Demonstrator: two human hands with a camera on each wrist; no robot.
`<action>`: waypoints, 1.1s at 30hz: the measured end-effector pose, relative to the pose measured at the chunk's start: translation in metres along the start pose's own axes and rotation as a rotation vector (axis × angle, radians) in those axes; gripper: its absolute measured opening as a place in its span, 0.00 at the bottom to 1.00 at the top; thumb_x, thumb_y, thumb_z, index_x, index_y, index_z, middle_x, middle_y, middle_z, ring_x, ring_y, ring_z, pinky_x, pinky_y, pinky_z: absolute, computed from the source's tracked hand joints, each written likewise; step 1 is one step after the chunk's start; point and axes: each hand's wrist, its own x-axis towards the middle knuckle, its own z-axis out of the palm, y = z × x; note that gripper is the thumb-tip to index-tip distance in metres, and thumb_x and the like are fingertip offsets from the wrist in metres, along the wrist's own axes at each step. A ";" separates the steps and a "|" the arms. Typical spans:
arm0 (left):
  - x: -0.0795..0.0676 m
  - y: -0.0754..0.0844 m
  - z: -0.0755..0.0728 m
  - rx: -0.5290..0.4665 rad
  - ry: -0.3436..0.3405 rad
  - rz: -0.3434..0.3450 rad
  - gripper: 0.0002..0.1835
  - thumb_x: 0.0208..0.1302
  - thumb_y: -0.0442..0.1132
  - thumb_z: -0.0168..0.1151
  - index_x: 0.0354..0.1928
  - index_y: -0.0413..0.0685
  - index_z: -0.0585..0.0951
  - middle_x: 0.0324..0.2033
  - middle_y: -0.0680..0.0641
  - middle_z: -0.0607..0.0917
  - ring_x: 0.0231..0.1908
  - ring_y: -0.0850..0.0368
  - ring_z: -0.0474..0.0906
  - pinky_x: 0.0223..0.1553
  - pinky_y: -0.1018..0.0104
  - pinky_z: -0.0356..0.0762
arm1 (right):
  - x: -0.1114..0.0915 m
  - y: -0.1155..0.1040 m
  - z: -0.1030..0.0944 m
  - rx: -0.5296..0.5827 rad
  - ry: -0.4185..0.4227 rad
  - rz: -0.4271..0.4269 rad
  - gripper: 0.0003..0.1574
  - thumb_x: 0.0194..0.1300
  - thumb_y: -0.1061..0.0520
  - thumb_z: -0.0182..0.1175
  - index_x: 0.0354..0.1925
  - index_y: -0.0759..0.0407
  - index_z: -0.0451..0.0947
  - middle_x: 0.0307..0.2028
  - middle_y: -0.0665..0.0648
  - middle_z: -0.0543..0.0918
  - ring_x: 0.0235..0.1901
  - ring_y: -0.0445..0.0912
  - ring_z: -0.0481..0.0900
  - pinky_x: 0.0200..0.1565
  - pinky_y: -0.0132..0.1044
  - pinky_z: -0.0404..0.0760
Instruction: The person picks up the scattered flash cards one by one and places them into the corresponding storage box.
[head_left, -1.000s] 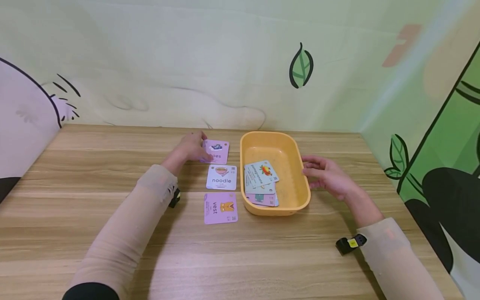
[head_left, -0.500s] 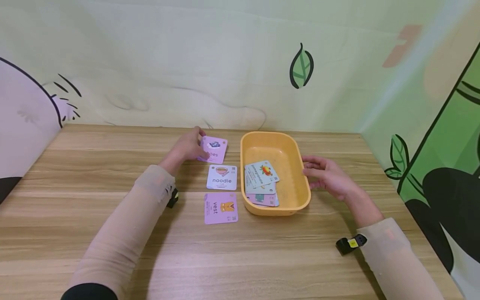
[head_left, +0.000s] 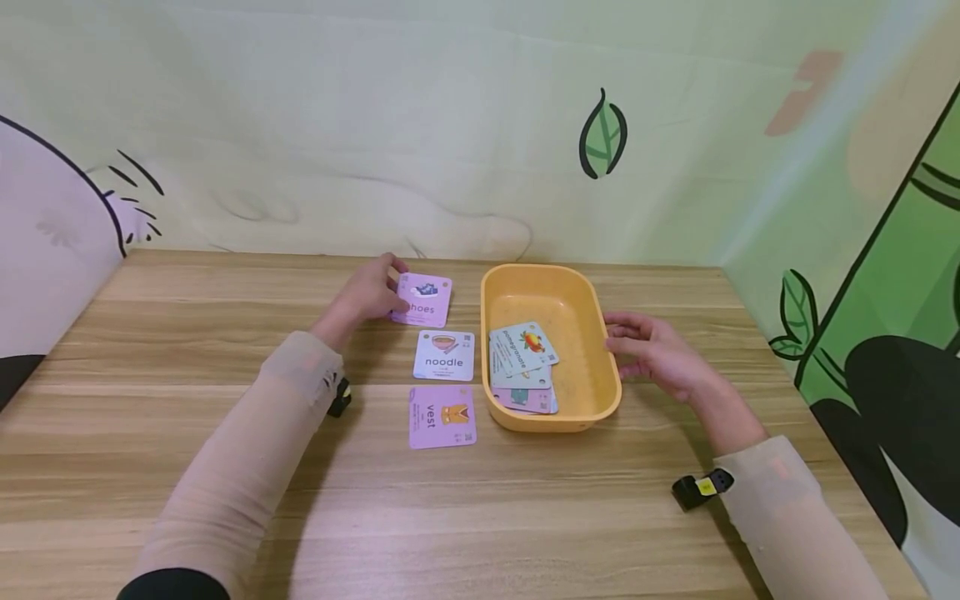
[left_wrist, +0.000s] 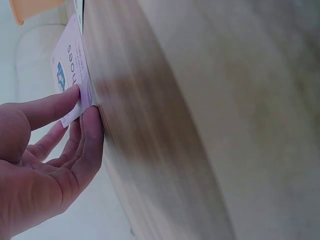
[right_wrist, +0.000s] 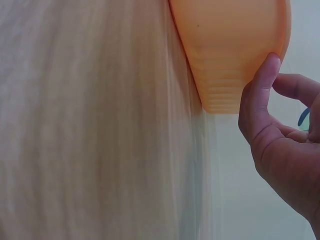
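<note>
My left hand (head_left: 369, 290) pinches the left edge of a purple "shoes" card (head_left: 427, 298) at the back of the table. In the left wrist view the thumb lies over the card's face (left_wrist: 70, 55), with the other fingers behind its edge. A white "noodle" card (head_left: 443, 356) and a purple "vest" card (head_left: 442, 417) lie in front of it in a column. To their right stands a yellow plastic basin (head_left: 592, 400). Fingers of my right hand (head_left: 660, 350) rest loosely against the basin's right side, near the rim, as the right wrist view shows on its outer wall (right_wrist: 225, 45).
Several overlapping cards lie on the left side of the basin's floor, with a "pomegranate" card (head_left: 522, 348) on top. Behind the wooden table (head_left: 525, 517) rises a wall covering (head_left: 337, 125) with printed leaves.
My left hand has moved slightly left, carrying the "shoes" card away from the basin and above the "noodle" card. The right hand and the basin have stayed put.
</note>
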 end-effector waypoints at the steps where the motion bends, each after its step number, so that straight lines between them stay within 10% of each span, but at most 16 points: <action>1: 0.000 0.000 0.000 -0.009 -0.002 -0.003 0.29 0.65 0.26 0.66 0.66 0.39 0.68 0.53 0.33 0.77 0.48 0.42 0.75 0.43 0.59 0.81 | 0.000 0.000 0.000 -0.001 0.000 0.000 0.37 0.77 0.62 0.55 0.74 0.75 0.54 0.55 0.67 0.72 0.44 0.45 0.81 0.40 0.39 0.87; 33: -0.013 -0.009 -0.015 -0.282 -0.025 0.026 0.28 0.68 0.22 0.58 0.69 0.38 0.66 0.50 0.34 0.73 0.44 0.45 0.77 0.43 0.58 0.86 | -0.001 -0.001 0.002 0.007 -0.009 -0.013 0.35 0.77 0.64 0.53 0.74 0.75 0.54 0.56 0.68 0.72 0.44 0.45 0.82 0.40 0.39 0.87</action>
